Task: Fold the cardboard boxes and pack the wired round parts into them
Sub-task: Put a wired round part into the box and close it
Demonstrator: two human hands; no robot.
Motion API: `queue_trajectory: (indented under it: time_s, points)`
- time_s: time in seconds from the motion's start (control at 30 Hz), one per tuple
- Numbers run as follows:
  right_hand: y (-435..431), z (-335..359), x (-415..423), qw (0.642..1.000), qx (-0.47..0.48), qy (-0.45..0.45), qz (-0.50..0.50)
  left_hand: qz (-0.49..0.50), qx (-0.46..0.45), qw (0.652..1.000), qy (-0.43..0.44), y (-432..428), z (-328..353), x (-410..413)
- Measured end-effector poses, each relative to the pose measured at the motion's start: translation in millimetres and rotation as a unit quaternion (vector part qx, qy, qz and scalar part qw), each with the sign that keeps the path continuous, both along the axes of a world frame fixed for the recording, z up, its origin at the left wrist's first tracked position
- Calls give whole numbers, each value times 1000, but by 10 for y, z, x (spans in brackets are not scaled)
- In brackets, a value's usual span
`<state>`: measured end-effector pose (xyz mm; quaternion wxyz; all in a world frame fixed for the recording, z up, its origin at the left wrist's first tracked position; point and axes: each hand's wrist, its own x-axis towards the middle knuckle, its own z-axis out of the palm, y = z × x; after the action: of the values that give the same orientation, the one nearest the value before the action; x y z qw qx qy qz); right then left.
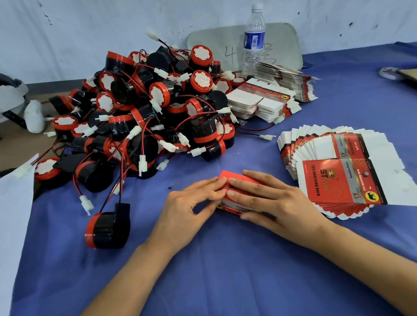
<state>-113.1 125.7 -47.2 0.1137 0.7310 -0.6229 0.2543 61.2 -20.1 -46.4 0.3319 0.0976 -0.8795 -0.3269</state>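
The rear wall (101, 26) is pale and plainly painted, with scattered dark scuffs and specks across its face. A worktable stands against it. A creased blue cloth (231, 276) covers most of the table, and bare brown tabletop (8, 145) is exposed at the left. A grey board (286, 42) with rounded corners and handwritten marks leans on the wall at the cloth's far edge. Lighting is even and diffuse, and shadows are soft.

Your bare forearms reach forward and converge. Your left hand (192, 201) and right hand (271, 195) meet fingertip to fingertip, palms down, fingers nearly straight. Your right thumb stretches out along the near side.
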Motion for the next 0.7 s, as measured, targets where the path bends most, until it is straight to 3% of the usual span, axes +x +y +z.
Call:
queue_trajectory:
  time_s: [0.2,0.37,0.57,0.7]
  points:
    - [38,3,64,998,2,-47,-42,52,2,999,9,17,-4,9]
    - [38,8,70,996,18,-66,-61,-21,-31,996,-84,12,-6,-22]
    - [18,85,182,990,28,-86,-107,-6,-19,998,-62,41,22,-80]
    - [-132,491,180,978,152,-13,-141,10,-8,999,-45,73,18,-75]
